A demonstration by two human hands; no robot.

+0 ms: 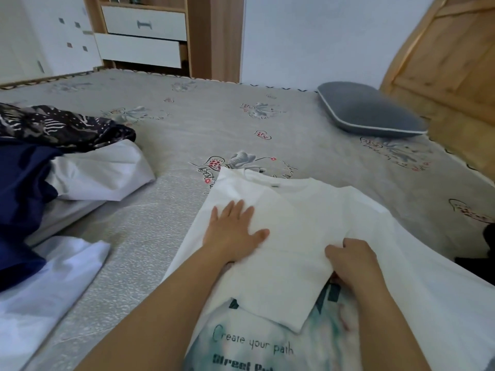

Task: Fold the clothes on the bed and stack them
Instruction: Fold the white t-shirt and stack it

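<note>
A white T-shirt [300,210] with a teal print and the words "Create your path" lies spread on the bed in front of me. Its left side and sleeve are folded inward over the chest. My left hand [235,231] presses flat on that folded part, fingers straight. My right hand [351,261] has curled fingers and pinches the edge of the folded sleeve near the middle of the shirt. A heap of unfolded clothes lies at the left: a dark patterned garment [61,124], a navy garment [21,199] and white garments [101,172].
The bed has a grey flowered cover [214,121]. A grey pillow [369,111] lies at the far right by the wooden headboard [450,62]. A drawer unit [144,36] stands beyond the bed. A dark item [484,245] shows at the right edge.
</note>
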